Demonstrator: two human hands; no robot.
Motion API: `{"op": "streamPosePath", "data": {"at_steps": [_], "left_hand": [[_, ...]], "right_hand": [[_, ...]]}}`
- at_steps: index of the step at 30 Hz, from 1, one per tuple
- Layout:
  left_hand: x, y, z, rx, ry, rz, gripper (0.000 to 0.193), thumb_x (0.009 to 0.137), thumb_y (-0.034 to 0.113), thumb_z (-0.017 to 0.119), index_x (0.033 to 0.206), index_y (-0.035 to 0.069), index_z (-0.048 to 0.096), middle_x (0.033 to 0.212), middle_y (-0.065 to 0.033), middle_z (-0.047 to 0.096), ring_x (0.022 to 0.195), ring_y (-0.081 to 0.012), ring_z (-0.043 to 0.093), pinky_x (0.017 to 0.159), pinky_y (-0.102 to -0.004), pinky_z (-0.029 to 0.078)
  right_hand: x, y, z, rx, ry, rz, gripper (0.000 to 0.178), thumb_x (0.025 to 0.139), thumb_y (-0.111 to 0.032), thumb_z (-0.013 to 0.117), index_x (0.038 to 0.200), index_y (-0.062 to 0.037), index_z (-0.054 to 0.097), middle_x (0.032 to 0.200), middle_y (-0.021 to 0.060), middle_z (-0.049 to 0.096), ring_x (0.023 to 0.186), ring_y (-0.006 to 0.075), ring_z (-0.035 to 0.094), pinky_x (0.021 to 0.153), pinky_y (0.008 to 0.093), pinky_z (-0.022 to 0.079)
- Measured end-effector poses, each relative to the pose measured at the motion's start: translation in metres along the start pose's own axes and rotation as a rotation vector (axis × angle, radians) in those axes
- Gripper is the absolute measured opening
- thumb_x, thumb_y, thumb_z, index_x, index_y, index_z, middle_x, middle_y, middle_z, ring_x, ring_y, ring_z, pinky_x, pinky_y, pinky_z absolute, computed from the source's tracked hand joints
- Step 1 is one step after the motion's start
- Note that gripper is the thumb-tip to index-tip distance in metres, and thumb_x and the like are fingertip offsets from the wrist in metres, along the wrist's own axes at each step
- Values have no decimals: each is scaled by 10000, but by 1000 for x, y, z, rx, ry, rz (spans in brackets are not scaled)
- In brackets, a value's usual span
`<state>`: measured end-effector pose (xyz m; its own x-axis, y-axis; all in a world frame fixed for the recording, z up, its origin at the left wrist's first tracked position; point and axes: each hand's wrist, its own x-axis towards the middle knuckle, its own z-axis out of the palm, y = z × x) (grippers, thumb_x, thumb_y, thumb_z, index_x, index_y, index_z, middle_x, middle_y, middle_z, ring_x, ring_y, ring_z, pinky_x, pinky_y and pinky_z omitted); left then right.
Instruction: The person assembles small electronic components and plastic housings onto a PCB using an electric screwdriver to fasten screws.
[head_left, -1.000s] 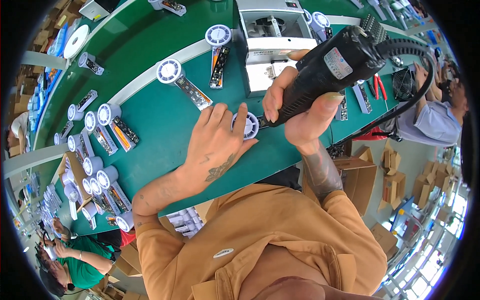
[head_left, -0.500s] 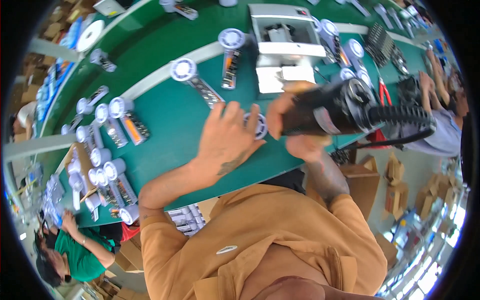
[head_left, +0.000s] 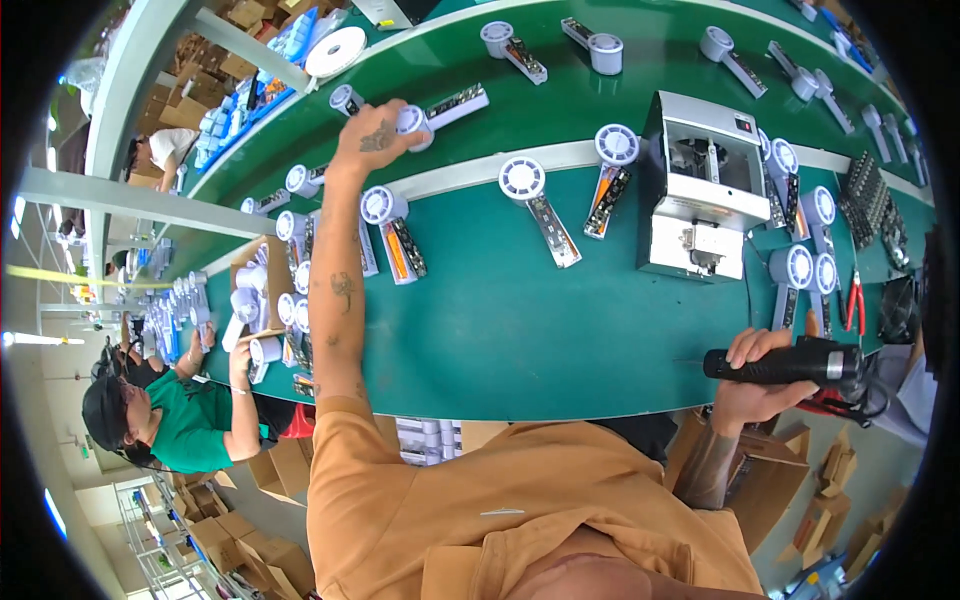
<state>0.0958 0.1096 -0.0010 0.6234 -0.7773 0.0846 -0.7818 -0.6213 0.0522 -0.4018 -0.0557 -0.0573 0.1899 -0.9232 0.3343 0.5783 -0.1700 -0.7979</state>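
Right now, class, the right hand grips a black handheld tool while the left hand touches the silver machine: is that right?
Not quite: in the head view, the left hand touches a white fan, not the silver machine. The right hand does grip a black handheld tool.

I have a green bench top in front of me, edged at the back by a pale rail. On it stands a silver machine, with fan units lying to both sides, their circuit boards bared. An open carton sits at my left, red-handled pliers and a dark studded block at my right.
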Motion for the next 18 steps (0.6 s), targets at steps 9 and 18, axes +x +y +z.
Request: {"op": "streamPosePath", "data": {"at_steps": [9,18], "left_hand": [[76,-142,35,-490,227,-572,557,885,454,685,1146,-36,641,898,-171,705,773,-266,707,689,-369,600],[106,-198,94,-1106,-146,-907,168,980,203,632,927,45,614,711,-47,573,577,-170,554,562,-318,556]], "right_hand": [[-17,-3,0,-37,-33,-35,907,863,-763,498,1329,-8,310,722,84,509,499,177,496,485,306,449],[-21,-5,-5,11,-3,-4,873,860,-754,517,1292,-17,337,712,90,518,496,178,497,460,299,439]]}}
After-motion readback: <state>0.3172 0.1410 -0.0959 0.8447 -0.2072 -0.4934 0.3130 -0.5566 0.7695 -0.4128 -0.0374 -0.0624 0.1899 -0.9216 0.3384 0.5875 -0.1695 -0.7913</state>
